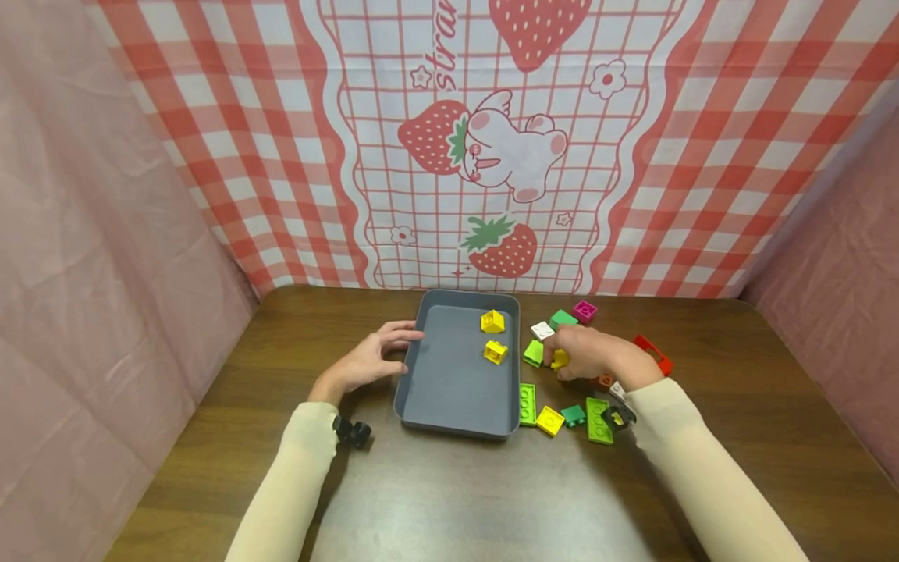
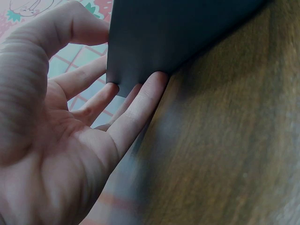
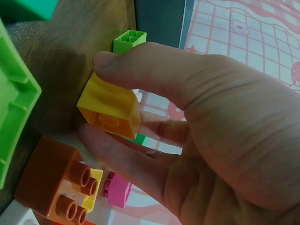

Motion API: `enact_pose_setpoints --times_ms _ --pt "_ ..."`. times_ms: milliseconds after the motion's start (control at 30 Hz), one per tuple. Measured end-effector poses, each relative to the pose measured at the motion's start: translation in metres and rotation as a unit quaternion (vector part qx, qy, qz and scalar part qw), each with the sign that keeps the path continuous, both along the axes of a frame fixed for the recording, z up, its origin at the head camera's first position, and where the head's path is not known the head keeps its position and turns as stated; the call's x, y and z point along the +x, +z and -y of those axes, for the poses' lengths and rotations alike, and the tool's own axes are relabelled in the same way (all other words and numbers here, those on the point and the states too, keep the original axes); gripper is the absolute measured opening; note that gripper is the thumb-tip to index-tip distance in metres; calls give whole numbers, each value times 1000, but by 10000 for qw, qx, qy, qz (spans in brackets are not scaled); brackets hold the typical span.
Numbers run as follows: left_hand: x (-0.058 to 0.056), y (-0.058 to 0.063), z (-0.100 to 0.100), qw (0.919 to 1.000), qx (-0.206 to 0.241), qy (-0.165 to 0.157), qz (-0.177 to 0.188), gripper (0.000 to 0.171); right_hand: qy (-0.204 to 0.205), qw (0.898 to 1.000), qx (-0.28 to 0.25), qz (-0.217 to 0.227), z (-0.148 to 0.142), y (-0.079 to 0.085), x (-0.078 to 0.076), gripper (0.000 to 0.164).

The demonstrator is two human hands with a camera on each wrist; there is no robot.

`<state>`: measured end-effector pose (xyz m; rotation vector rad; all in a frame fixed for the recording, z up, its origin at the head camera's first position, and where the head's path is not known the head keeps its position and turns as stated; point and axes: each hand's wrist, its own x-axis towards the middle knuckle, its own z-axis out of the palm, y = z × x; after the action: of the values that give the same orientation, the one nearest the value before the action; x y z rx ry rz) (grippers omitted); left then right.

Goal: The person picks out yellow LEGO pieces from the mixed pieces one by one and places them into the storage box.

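A grey tray lies on the table with two yellow toy bricks inside, one yellow brick behind the other yellow brick. My left hand rests its fingertips against the tray's left side; in the left wrist view the extended fingers touch its dark outer wall. Right of the tray, my right hand pinches a yellow brick between thumb and fingers, low among loose bricks. A lime brick and a white brick lie close to its fingertips.
Behind the right hand are a green brick and a magenta brick. A red piece lies farther right. Nearer me are a long lime brick, a yellow brick and a dark green brick. A checked strawberry cloth hangs behind the table.
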<state>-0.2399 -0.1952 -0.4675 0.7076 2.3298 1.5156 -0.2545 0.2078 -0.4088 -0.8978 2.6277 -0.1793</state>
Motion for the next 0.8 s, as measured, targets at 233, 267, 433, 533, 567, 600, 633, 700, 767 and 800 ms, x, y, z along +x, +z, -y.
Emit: enact_pose_setpoints --times_ms 233,267,433,533,567,600,633,700,767,800 --pt "0 0 0 10000 42 -36 -36 61 -6 10000 -83 -34 1 -1 2 17" --pt "0 0 0 10000 45 -38 -40 61 -41 10000 -83 -13 1 0 3 16" --pt "0 1 0 10000 82 -46 -22 60 -122 9999 -30 43 2 -1 3 15" --pt "0 0 0 10000 86 -29 -7 60 -77 9999 -39 62 2 -2 2 16" --pt "0 0 0 10000 75 -15 2 60 -72 9999 -42 72 2 -2 2 16" --pt "0 0 0 10000 62 -5 2 60 -62 9999 -49 77 2 -2 2 16" --pt "0 0 0 10000 42 4 4 60 -61 9999 -53 81 2 -2 2 16" --pt "0 -1 0 10000 22 23 16 60 -63 9999 -43 85 2 -2 2 16" --pt "0 -1 0 10000 4 12 -14 60 -75 9999 -37 79 1 -2 2 16" --pt "0 -1 0 10000 8 8 -15 60 -80 9999 -41 81 1 -2 2 16"
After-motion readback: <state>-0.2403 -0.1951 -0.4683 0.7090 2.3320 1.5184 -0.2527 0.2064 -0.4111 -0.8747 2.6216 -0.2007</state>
